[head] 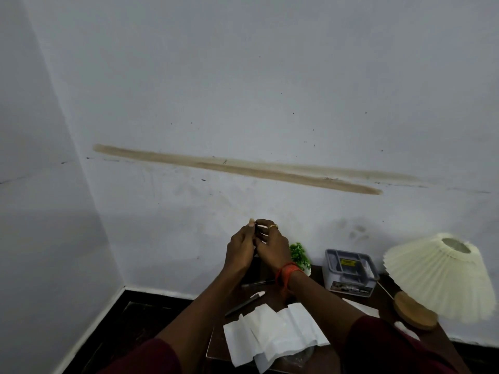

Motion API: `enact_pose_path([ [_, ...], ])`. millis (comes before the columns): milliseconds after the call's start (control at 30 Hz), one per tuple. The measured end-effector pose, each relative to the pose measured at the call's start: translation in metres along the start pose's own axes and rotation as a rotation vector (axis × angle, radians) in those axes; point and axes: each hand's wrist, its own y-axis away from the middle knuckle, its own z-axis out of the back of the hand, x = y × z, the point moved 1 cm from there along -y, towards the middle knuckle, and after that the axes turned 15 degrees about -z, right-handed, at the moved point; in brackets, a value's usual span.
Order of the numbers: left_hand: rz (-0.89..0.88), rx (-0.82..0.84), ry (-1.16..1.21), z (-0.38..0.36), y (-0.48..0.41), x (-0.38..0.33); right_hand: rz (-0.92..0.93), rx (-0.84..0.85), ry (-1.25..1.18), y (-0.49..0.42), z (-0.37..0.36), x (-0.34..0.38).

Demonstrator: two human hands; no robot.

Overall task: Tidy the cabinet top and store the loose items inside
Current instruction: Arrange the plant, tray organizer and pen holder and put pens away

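Observation:
Both my hands are raised together above the dark wooden cabinet top (321,357), in front of the wall. My left hand (241,248) and my right hand (272,245) pinch a small dark object (256,230) between their fingertips; most of it is hidden by the fingers. On the cabinet top lie white folded tissues (272,338), a dark pen (243,305) on the left and another pen (256,283) farther back under my wrists.
A small green plant in a white pot (300,255) stands against the wall. To its right sits a grey plastic organiser box (349,269). A pleated cream lamp (437,276) with a round wooden base (414,310) lies tipped on the right. Dark floor shows at the left.

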Motion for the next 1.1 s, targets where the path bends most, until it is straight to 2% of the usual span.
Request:
enact_pose_path([
  [600,0.042,-0.027,-0.010,0.003,0.006,0.016,-0.119,0.055,-0.027,-0.004,0.002,-0.023],
  [867,0.002,-0.160,-0.128,0.016,0.026,0.046,-0.170,0.038,0.081,-0.007,-0.002,-0.071],
  [967,0.024,-0.124,-0.211,0.019,0.034,0.067,-0.193,0.043,0.166,-0.011,-0.005,-0.091],
  [1100,0.083,0.050,-0.336,0.016,0.038,0.099,-0.188,0.070,0.365,-0.017,-0.013,-0.120],
])
